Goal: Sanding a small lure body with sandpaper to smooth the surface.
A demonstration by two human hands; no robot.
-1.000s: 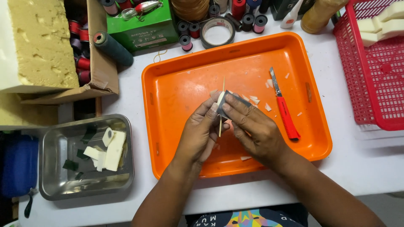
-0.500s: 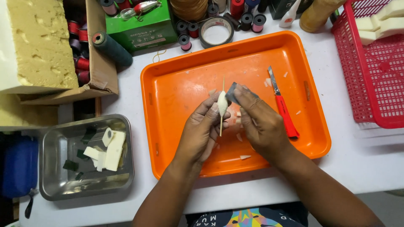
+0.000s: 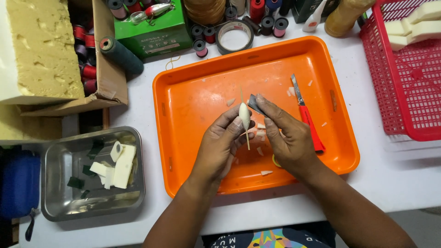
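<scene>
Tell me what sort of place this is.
Probably a small craft workbench, perhaps for handmade fishing floats. The left hand holds a pale shaped piece on a thin stick over an orange tray, with thread spools, a red-handled knife and a foam block nearby.

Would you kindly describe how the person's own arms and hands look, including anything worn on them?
Both forearms are bare up to the picture's edge, with no sleeves showing. The left hand and right hand wear no gloves, and no rings, watch or bracelets show. Pale dust seems to lie on the left fingers. A dark shirt with a many-coloured print shows at the bottom edge.
</scene>
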